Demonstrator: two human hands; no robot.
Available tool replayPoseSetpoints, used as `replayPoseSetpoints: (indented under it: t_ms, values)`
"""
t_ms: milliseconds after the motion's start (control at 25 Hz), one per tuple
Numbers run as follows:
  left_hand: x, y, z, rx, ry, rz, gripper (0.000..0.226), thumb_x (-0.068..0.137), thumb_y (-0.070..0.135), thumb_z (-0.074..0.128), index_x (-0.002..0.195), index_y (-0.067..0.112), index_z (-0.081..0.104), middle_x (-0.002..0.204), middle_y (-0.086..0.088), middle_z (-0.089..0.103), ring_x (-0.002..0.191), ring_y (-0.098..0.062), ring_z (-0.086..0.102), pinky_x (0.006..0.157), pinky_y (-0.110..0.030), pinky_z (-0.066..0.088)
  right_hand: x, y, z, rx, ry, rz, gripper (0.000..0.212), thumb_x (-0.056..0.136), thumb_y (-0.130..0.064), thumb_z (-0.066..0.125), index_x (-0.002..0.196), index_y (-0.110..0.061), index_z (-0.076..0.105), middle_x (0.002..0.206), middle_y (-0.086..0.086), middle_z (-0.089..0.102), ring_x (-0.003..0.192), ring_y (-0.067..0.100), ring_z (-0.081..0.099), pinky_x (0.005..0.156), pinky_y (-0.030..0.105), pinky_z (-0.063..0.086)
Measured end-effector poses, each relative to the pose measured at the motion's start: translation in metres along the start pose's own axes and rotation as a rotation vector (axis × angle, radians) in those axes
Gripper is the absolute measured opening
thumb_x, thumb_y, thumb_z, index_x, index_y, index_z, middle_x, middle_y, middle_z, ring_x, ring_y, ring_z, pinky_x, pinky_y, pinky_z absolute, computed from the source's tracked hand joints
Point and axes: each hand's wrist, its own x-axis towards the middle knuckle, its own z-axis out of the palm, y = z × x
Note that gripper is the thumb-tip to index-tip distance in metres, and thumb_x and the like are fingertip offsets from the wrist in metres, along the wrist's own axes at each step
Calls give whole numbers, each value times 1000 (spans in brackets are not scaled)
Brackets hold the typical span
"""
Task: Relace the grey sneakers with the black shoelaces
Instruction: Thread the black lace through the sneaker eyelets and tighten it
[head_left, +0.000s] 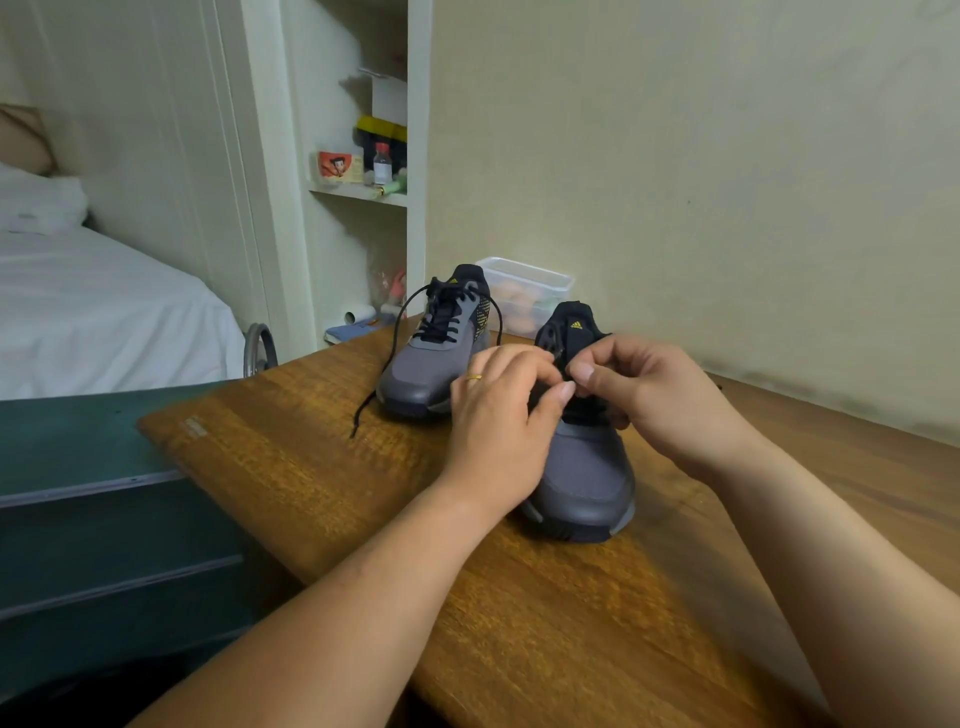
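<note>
Sneakers, two grey ones with black tongues and small yellow logos, stand on a wooden table (311, 467), toes pointing toward the viewer. The near sneaker (587, 483) sits at the centre of the view, slightly right, and both hands are at its lacing area. The left hand (498, 421), which wears a gold ring (474, 378), has its fingers curled, with thumb and forefinger pressed together in a pinch. The right hand (654, 395) mirrors it from the other side, fingers curled and thumb tip meeting forefinger. The two thumbs almost touch. Between them they pinch the near lace (559, 357), a black lace of which only a short piece shows above the fingers; the hands hide the rest, along with the eyelets.

The far sneaker (421, 374) stands behind and to the left, just beside the left hand's knuckles. The far lace (395, 338), also black, is threaded up its front, and its loose ends arc out to either side, one trailing down onto the tabletop to the left.

Behind the sneakers a clear plastic container (530, 291) rests against a cream wall. Further left is a recessed shelf (363, 195) holding a small bottle (382, 163) and boxes. A dark green cabinet (78, 441) adjoins the table's left edge, and beyond it lies a bed (104, 312) with white sheets.
</note>
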Motion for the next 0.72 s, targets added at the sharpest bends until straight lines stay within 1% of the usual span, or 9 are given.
replayPoseSetpoints:
  t_ms: [120, 200, 280, 360, 440, 480, 560, 640, 720]
  values:
    - [-2, -9, 2, -52, -11, -29, 9, 101, 29, 62, 93, 24, 61, 103, 11, 61, 106, -15, 53, 91, -42, 45, -1, 1, -6, 32, -8, 29, 14, 102, -15, 66, 100, -2, 71, 79, 6, 67, 56, 8, 47, 53, 20, 42]
    - [-1, -13, -1, -86, 40, -168, 11, 101, 22, 58, 90, 18, 56, 98, 7, 55, 96, -16, 52, 84, -36, 45, 0, 3, -10, 24, 13, 43, 12, 102, -18, 67, 99, -8, 72, 79, 1, 69, 58, 10, 48, 54, 23, 44]
    - [1, -15, -6, -112, 102, -315, 10, 98, 16, 60, 91, 16, 52, 100, 6, 51, 94, -14, 51, 82, -34, 46, 2, 7, -15, 13, 66, 70, 11, 103, -19, 67, 98, -11, 73, 78, -1, 70, 59, 12, 49, 55, 26, 44]
    - [1, -12, -8, -85, 94, -267, 8, 98, 22, 62, 106, 22, 58, 115, 8, 56, 108, -11, 52, 93, -34, 46, 3, 8, -14, -15, 75, 79, 11, 103, -20, 67, 96, -13, 73, 78, -1, 70, 59, 10, 50, 56, 25, 44]
    - [-1, -4, -6, -21, 5, -107, 24, 102, 36, 60, 124, 29, 64, 132, 14, 59, 127, -11, 49, 101, -36, 39, 2, 4, -5, -29, 17, 34, 11, 102, -17, 67, 96, -10, 72, 78, 1, 68, 59, 5, 51, 57, 19, 43]
    - [-2, 0, -4, -6, -29, -55, 23, 102, 38, 59, 122, 31, 67, 133, 16, 60, 129, -11, 49, 101, -38, 38, 1, 2, 0, -30, -8, 5, 11, 102, -15, 66, 97, -7, 72, 79, 2, 67, 59, 2, 51, 58, 16, 42]
    - [-3, -1, -1, -18, -12, -12, 11, 102, 34, 62, 106, 27, 69, 122, 15, 62, 121, -13, 51, 97, -42, 42, 1, -1, 2, -28, -19, -14, 11, 102, -13, 66, 100, -3, 71, 79, 2, 66, 59, 1, 50, 57, 14, 42]
    - [-3, -9, -1, -60, 55, -90, 10, 101, 27, 61, 94, 21, 64, 109, 11, 60, 108, -13, 53, 92, -45, 47, 1, 1, -3, -8, 18, 23, 10, 102, -15, 66, 100, -6, 71, 79, 2, 68, 58, 6, 50, 55, 20, 43]
    - [-1, -14, -5, -98, 104, -232, 9, 100, 23, 61, 92, 18, 60, 106, 8, 56, 103, -12, 52, 93, -47, 49, 2, 6, -10, -10, 81, 76, 11, 102, -17, 66, 96, -10, 72, 78, 1, 69, 56, 7, 50, 55, 25, 43]
